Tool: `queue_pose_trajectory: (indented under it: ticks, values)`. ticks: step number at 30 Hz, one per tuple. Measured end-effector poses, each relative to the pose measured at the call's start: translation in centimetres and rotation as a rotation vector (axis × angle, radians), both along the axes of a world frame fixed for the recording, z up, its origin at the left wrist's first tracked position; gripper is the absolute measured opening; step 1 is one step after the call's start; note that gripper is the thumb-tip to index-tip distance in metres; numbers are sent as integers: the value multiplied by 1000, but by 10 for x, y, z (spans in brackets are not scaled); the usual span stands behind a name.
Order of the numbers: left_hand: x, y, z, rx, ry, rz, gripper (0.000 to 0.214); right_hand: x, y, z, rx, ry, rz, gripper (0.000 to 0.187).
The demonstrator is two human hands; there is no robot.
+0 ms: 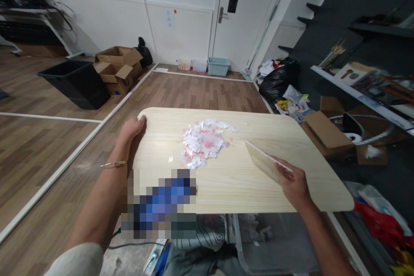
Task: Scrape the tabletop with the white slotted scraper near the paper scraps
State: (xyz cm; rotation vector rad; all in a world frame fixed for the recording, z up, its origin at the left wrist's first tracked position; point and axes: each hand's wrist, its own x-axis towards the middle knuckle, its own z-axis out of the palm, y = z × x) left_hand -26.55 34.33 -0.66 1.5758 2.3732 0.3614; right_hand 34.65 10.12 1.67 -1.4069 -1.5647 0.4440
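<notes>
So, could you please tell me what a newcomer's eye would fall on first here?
Most likely the heap of white paper scraps mixed with pink bits, left of centre on the pale wood-grain tabletop. Next, probably the thin pale card held tilted in the right hand, right of the heap, and the left hand gripping the tabletop's far left corner.

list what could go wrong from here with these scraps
The loose scraps look light, so a quick stroke of the thin board in the right hand might scatter them.

Any pushed over the near edge of the table could miss the clear bin below.
</notes>
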Motion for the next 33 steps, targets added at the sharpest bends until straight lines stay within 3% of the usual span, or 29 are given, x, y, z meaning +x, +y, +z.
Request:
queue_pose_trajectory:
  ticks: [8, 13, 20, 33]
  values:
    - [3, -3, 3, 14, -16, 36, 73, -7, -37, 15, 44, -83, 164, 27]
    - [7, -8, 10, 22, -29, 51, 69, -15, -45, 13, 111, -75, 118, 26]
    - [10, -11, 16, 18, -25, 43, 67, -21, -48, 14, 75, -53, 28, 40]
    - [11, -12, 16, 31, -16, 46, 64, -25, -51, 13, 36, 2, -21, 41]
